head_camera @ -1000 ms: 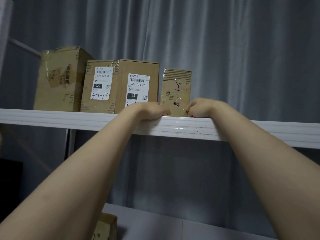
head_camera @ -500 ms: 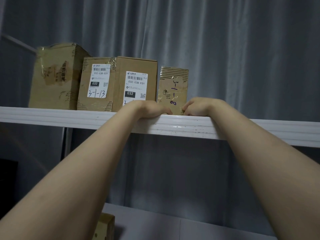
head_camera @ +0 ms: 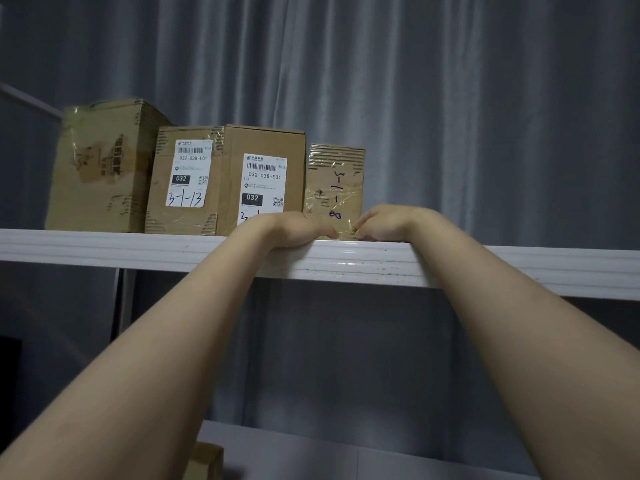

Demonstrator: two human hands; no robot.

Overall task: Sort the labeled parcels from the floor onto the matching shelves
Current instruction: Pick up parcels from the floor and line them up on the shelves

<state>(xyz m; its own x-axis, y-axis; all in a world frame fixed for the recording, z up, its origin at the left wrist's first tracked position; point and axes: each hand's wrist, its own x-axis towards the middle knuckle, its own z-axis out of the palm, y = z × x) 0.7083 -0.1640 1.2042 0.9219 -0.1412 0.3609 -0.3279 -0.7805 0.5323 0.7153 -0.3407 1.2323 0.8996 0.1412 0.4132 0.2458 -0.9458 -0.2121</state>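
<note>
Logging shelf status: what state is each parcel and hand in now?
Taped parcel: upright on top shelf, between the hands.
Left hand: curled at its lower-left corner, grip unclear.
Right hand: curled at its lower-right corner, grip unclear.
3-1-13 parcel: upright, closed.
Middle parcel: upright, closed.
Leftmost parcel: upright, tape crumpled.

Four parcels (head_camera: 263, 174) on white shelf (head_camera: 104, 245)

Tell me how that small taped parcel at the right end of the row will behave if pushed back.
The small taped parcel stands taller than wide, so a high push might tip it; the left hand and right hand touch its base, probably safer. Its glossy tape likely slides easily on the smooth shelf. Corrugated cardboard suggests stiff walls.
</note>
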